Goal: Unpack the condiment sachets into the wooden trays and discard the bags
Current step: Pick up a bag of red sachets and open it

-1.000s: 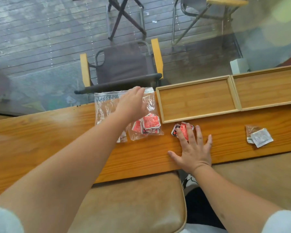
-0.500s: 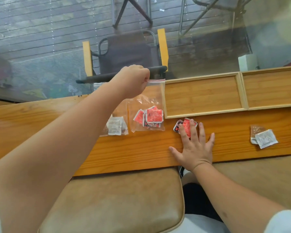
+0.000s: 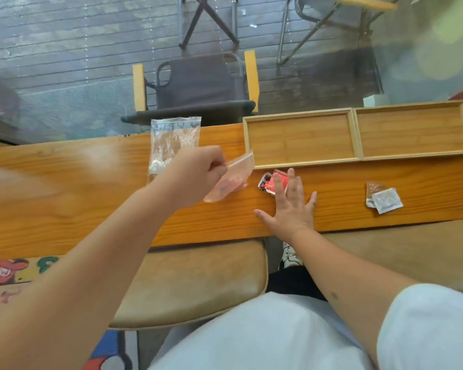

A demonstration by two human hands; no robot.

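Clear zip bag (image 3: 230, 180) motion-blurred, contents indistinct, pinched in left hand (image 3: 195, 174) fingers. Right hand (image 3: 289, 206) flat, fingers spread, partly covering red sachets (image 3: 271, 181) on table (image 3: 91, 198).

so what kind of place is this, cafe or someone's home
Probably a cafe or casual eatery. A long wooden counter faces a glass front, folding chairs stand on decking outside, and condiment sachets wait beside empty wooden trays.
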